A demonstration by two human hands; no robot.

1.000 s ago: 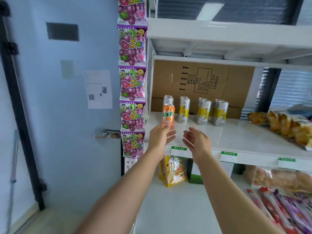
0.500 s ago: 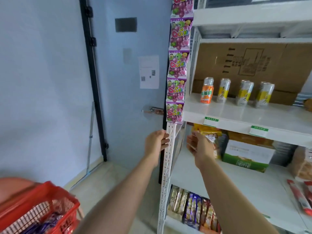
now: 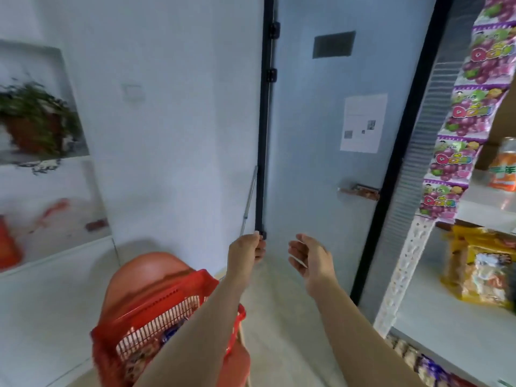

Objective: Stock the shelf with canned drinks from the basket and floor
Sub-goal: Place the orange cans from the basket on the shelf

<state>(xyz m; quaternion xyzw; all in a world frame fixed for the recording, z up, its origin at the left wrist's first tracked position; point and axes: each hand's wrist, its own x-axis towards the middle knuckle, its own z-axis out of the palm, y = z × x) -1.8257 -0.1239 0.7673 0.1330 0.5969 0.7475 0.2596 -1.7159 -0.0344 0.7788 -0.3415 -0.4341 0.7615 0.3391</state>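
The head has turned away from the shelf (image 3: 485, 208) and down to the left. The red basket (image 3: 167, 300), which was only peeking in at the corner, now sits big at the bottom, and both arms have swung over with it. The orange can (image 3: 502, 174) stays standing on the shelf, far right of the basket and higher up. That one looks done, so I think the person is going back for another drink. The left hand (image 3: 247, 248) is just above the basket's far side, its grip loosely curled with nothing in it. The right hand (image 3: 310, 258) is right of the basket, its grip spread wide and empty too. The basket rests on a round orange-red stool (image 3: 145, 272). Inside it are blurry blue and purple packs, and I cannot tell if any is a can. High to the right of the basket hangs a strip of purple candy bags (image 3: 460, 129) with grapes and big "QQ" letters. The can has green writing, too blurry to read. Up behind the basket, a paper (image 3: 363, 122) on the door has little code squares, but its words are too small.
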